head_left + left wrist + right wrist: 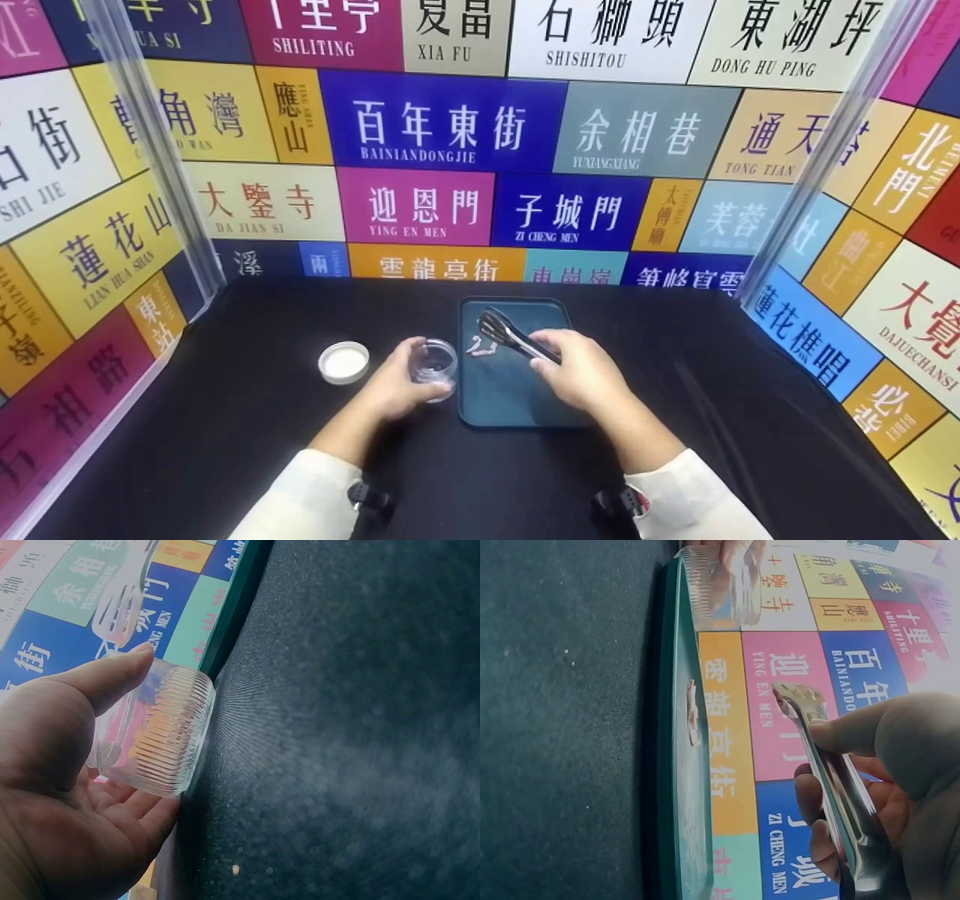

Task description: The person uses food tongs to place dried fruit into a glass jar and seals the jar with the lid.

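My left hand (pixel 397 382) grips a clear glass jar (pixel 169 731) with ribbed sides, thumb on one side and fingers on the other. The jar is uncovered and stands just left of a dark teal tray (pixel 517 397). My right hand (pixel 581 367) holds metal tongs (pixel 832 787) between thumb and fingers, their heads pointing left over the tray. Nothing shows between the tong heads. On the tray, below the tongs, lie a few small pale pinkish pieces (pixel 481 346), seen edge-on as a thin strip (pixel 692 712) in the right wrist view.
A round white lid (pixel 343 363) lies on the black tablecloth (pixel 262 405), left of the jar. Panels with colourful place-name signs (pixel 442 120) stand behind the table and on both sides, with clear upright posts (pixel 802 150) at the corners.
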Demonstrator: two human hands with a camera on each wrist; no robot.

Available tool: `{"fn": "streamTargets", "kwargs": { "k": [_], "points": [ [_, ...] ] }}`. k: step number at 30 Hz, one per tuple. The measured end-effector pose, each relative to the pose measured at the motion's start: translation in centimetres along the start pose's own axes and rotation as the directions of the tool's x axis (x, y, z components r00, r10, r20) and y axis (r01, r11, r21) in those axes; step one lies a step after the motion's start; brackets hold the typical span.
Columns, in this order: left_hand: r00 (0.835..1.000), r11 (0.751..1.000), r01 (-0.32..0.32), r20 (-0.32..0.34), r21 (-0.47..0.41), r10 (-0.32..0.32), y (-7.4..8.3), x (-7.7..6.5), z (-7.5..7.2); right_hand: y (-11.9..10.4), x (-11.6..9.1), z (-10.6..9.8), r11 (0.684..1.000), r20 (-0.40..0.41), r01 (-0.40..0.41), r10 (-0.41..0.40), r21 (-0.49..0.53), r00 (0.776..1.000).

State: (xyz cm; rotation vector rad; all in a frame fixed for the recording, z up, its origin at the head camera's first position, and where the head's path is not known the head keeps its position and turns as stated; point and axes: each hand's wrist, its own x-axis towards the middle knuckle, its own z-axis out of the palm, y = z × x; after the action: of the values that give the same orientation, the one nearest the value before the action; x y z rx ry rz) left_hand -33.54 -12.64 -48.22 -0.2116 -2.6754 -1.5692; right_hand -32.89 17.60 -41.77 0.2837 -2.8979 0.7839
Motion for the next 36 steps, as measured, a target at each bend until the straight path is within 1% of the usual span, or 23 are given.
{"fn": "streamTargets", "kwargs": {
  "k": [5,11,16,23,29,36],
  "points": [
    [1.000,1.000,-0.007,-0.001,0.007,0.007,0.2,-0.1,0.0,-0.5,-0.2,0.2,1.000,-0.021,0.022,-0.022,0.007,1.000],
    [1.000,1.000,-0.006,-0.002,0.008,0.006,0.1,0.0,0.0,-1.4,-0.7,0.6,0.997,-0.056,0.077,-0.076,-0.001,0.995],
    [1.000,1.000,-0.001,0.001,-0.007,0.001,0.0,0.0,0.0,-2.6,-1.4,1.0,0.995,-0.057,0.095,-0.095,0.002,0.994],
    [1.000,1.000,-0.012,0.002,-0.004,0.012,0.1,0.0,0.0,-3.9,-2.3,1.4,0.988,-0.072,0.153,-0.153,0.000,0.986],
    [1.000,0.999,-0.008,0.011,-0.031,0.009,0.1,0.0,0.1,-4.5,-2.8,1.6,0.981,-0.075,0.192,-0.192,0.000,0.979],
    [1.000,0.999,0.004,0.007,-0.038,-0.003,0.0,0.1,0.0,-5.1,-2.9,2.0,0.972,-0.077,0.236,-0.235,0.004,0.969]
  ]
}}
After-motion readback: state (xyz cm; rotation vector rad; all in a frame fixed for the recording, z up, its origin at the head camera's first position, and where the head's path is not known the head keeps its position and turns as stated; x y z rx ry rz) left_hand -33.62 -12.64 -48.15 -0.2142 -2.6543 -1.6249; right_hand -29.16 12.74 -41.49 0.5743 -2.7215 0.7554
